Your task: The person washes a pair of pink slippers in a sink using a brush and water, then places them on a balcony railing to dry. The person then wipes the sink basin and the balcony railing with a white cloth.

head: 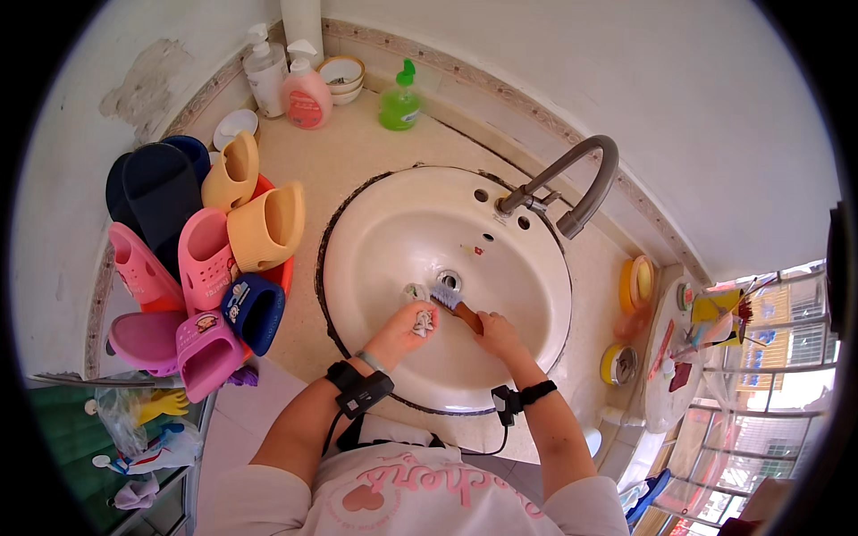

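Over the white oval sink basin (389, 234), my left hand (410, 326) is closed around a bunched, light-coloured cloth item (422, 323); part of it sticks out above the fingers. My right hand (497, 333) grips the wooden handle of a scrub brush (469, 316). The brush's pale bristles lie close beside the upper end of the bunched item, just below the metal drain (448, 280). Whether bristles and item touch cannot be told. A curved metal faucet (593, 181) rises at the basin's back right, and no water is seen running from it.
Slippers and clogs (208, 248) fill a red basin (288, 268) at the left. Behind stand a pink pump bottle (307, 97), a green soap bottle (400, 107) and stacked bowls (342, 75). A yellow container (618, 365) sits on the right counter, near a barred window.
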Action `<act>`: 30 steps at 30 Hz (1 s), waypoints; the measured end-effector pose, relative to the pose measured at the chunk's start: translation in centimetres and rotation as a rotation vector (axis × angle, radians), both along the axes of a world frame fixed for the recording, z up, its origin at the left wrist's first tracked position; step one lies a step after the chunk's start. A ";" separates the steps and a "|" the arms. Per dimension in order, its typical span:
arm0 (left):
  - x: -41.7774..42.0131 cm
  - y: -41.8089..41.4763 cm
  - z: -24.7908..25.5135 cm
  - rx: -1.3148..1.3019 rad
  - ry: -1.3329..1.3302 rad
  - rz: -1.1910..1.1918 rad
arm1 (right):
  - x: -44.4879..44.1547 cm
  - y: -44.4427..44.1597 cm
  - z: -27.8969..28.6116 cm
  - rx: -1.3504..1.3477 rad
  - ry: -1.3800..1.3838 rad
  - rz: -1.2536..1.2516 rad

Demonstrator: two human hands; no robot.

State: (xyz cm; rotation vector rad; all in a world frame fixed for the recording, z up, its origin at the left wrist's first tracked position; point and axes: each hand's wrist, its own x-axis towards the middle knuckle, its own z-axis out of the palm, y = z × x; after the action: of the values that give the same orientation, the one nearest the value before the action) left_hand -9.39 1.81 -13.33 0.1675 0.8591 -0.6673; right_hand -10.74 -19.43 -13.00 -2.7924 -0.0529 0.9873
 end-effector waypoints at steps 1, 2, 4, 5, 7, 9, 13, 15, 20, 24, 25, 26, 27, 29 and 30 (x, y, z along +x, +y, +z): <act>-0.1 -0.1 1.2 0.005 0.002 -0.050 | -0.2 0.5 0.5 0.069 -0.194 0.009; -0.1 -0.1 2.0 0.010 0.004 -0.100 | -0.5 0.9 1.2 0.137 -0.387 0.019; -0.2 0.2 2.6 -0.122 -0.111 -0.268 | -0.6 1.8 3.2 0.272 -0.680 0.156; -0.1 0.3 2.7 -0.187 -0.167 -0.351 | 0.1 2.2 4.2 0.343 -0.776 0.284; 0.4 0.0 3.3 -0.254 -0.288 -0.555 | 1.7 2.8 5.3 0.497 -0.900 0.450; 1.8 -0.4 4.4 -0.260 -0.433 -0.751 | 3.5 3.0 5.8 0.666 -0.957 0.523; 5.9 -0.3 6.7 0.043 -0.738 -1.066 | 7.2 3.7 6.7 0.411 -0.864 0.603; 7.4 -0.5 7.0 0.407 -0.945 -1.215 | 8.4 4.0 7.2 0.245 -0.766 0.562; 8.3 -1.8 5.0 1.652 -1.707 -1.076 | 8.7 5.3 8.1 0.066 -0.472 0.259; 8.6 -2.6 5.6 1.811 -1.842 -0.961 | 8.9 4.7 7.3 0.129 -0.377 0.053; 8.6 -3.0 6.0 1.834 -1.858 -0.953 | 9.2 4.3 7.0 0.142 -0.365 0.014; 8.5 -3.2 6.4 1.858 -1.875 -0.944 | 9.2 3.7 6.7 0.189 -0.395 0.017; 8.3 -3.0 7.0 1.891 -1.908 -0.933 | 9.1 3.6 7.2 0.239 -0.425 0.023; 8.1 -2.7 7.9 1.957 -1.975 -0.908 | 8.9 3.8 8.1 0.311 -0.453 -0.036; 8.1 -2.2 7.7 1.935 -1.911 -0.904 | 8.5 4.7 9.5 0.335 -0.450 -0.090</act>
State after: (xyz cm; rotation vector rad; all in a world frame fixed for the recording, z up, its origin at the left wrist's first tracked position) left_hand -1.26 -0.43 -5.61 2.5192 -0.8770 0.0428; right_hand -2.28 -14.76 -3.47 -2.6142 -0.1358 0.2804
